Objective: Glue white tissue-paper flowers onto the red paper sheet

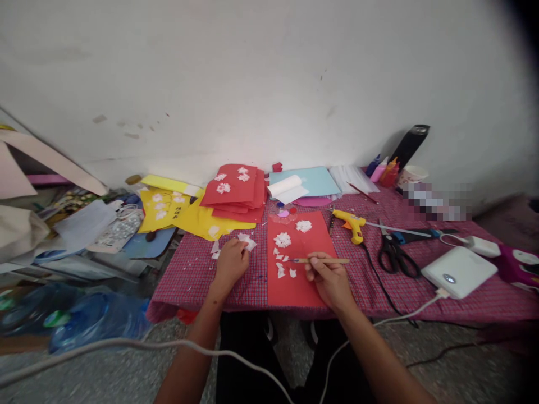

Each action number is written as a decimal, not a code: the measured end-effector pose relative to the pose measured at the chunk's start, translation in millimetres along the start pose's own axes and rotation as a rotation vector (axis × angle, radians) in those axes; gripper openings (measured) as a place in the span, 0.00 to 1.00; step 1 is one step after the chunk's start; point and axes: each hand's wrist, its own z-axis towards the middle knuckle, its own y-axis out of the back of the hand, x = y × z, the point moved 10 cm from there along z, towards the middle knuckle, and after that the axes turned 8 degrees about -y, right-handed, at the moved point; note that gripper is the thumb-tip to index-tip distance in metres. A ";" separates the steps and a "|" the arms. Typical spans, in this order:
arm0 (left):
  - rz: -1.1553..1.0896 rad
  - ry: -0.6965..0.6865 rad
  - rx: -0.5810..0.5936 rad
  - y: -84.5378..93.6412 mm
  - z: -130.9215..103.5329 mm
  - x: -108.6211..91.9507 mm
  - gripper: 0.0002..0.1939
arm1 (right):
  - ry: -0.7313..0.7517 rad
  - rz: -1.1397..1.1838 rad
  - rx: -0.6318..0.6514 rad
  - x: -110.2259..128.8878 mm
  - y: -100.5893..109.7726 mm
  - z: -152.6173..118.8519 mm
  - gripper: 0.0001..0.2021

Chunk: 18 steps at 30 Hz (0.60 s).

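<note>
Over red paper [290, 290], the right hand [329, 276] grips a brush [300, 260], left hand [232, 262] curled at scraps [249, 242], hold unclear.

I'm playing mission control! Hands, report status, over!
Left hand at torn white paper. Right hand holding slim wooden brush over red rectangular paper sheet. Small white scraps on sheet.

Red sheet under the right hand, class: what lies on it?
Two white paper clusters and loose scraps lie on the red sheet; whatever the right hand covers cannot be seen.

Part of the red sheet [290, 293] is hidden under the right hand [332, 279]
</note>
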 end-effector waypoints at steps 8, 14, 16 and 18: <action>0.016 0.016 0.029 -0.2 4.4 1.0 0.11 | -0.008 0.014 -0.006 -1.9 1.5 0.3 0.09; -0.024 0.042 0.011 1.2 4.1 6.3 0.13 | -0.009 0.009 0.003 -2.7 1.6 0.8 0.08; -0.048 0.073 -0.021 4.4 3.6 10.7 0.12 | -0.007 -0.005 0.000 -1.9 1.3 0.6 0.08; -0.089 0.125 -0.073 11.1 2.6 16.8 0.11 | -0.007 -0.018 -0.006 -1.0 0.9 0.2 0.08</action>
